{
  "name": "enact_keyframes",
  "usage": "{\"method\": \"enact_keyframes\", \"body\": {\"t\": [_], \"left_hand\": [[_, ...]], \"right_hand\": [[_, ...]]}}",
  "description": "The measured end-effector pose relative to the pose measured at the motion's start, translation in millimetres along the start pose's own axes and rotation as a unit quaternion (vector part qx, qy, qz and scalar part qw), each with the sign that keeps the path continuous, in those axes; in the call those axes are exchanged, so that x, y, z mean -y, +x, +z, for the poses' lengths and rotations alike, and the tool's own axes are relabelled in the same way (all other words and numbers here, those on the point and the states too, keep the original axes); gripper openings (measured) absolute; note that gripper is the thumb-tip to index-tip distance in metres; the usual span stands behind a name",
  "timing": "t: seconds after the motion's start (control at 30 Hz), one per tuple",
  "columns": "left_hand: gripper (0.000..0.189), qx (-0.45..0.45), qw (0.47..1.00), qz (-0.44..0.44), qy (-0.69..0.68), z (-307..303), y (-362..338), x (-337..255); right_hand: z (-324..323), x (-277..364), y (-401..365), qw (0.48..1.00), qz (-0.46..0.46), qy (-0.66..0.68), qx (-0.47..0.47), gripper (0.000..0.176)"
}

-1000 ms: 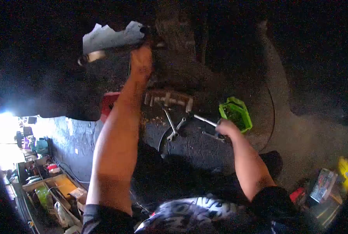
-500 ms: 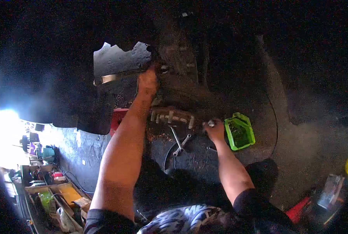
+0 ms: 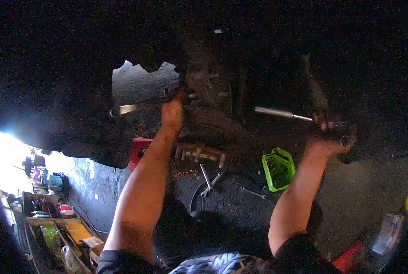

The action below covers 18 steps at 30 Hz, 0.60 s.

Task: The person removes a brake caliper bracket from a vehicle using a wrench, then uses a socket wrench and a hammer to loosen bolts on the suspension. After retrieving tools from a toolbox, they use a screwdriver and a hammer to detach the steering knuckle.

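My left hand (image 3: 173, 112) is closed at the inner end of a long wrench (image 3: 128, 109), in the dark area beside a jagged-edged metal plate (image 3: 142, 82). The wrench's bright ring end points left, below the plate. Its other end is hidden at my fingers. Out to the right, my right hand (image 3: 325, 139) grips a long-handled metal tool (image 3: 273, 112). Its thick chrome handle points left and narrows to a thin shaft near my fingers; a ring-shaped metal part (image 3: 345, 140) shows beside the hand. The exact kind of this tool I cannot tell.
Two crossed spanners (image 3: 207, 180) and a smaller spanner (image 3: 254, 192) lie on the floor. Near them are a rusty brake caliper (image 3: 200, 155), a red box (image 3: 137, 153) and a green tray (image 3: 268, 176). A divided wooden box (image 3: 57, 221) stands lower left.
My right hand has moved up and right, away from beside the green tray, swinging the chrome-handled tool into view. My left hand and its wrench sit slightly lower in view.
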<state>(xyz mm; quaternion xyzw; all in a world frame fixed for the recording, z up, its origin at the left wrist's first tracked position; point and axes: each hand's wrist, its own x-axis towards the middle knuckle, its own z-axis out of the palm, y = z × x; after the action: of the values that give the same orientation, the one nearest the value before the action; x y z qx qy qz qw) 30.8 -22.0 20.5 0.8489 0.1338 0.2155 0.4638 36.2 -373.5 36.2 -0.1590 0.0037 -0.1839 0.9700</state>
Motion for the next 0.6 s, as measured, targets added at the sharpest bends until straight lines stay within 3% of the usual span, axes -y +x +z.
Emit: {"method": "enact_keyframes", "body": {"t": [0.03,0.1,0.13,0.23,0.33,0.37,0.43,0.53,0.6], "left_hand": [[0.029,0.009,0.999,-0.031,0.017,-2,-3,1],[0.03,0.025,0.979,0.075,0.189,-4,10,27],[0.031,0.033,0.968,0.086,0.232,-3,9,33],[0.031,0.046,0.957,0.047,0.284,-3,4,25],[0.032,0.037,0.963,-0.016,0.268,-6,4,7],[0.033,0.025,0.97,-0.032,0.24,-6,5,4],[0.036,-0.024,0.991,-0.055,0.116,-1,6,10],[0.039,-0.081,0.991,-0.093,-0.059,6,3,13],[0.038,-0.088,0.979,-0.138,-0.126,5,-2,1]], "right_hand": [[11,-1,-4,1.0,-0.003,0.009,-0.017,0.037],[37,-1,-8,0.998,-0.039,0.004,-0.057,0.035],[41,-2,-7,0.995,-0.056,-0.001,-0.079,0.034],[36,-10,19,0.981,-0.012,0.114,0.158,0.038],[47,-7,30,0.982,-0.041,0.059,0.174,0.041],[59,-9,27,0.996,-0.062,0.054,0.033,0.042],[107,-21,4,0.964,-0.097,0.038,-0.245,0.044],[55,-68,25,0.987,0.061,0.142,0.051,0.048],[50,-63,31,0.978,0.054,0.155,0.131,0.047]]}}
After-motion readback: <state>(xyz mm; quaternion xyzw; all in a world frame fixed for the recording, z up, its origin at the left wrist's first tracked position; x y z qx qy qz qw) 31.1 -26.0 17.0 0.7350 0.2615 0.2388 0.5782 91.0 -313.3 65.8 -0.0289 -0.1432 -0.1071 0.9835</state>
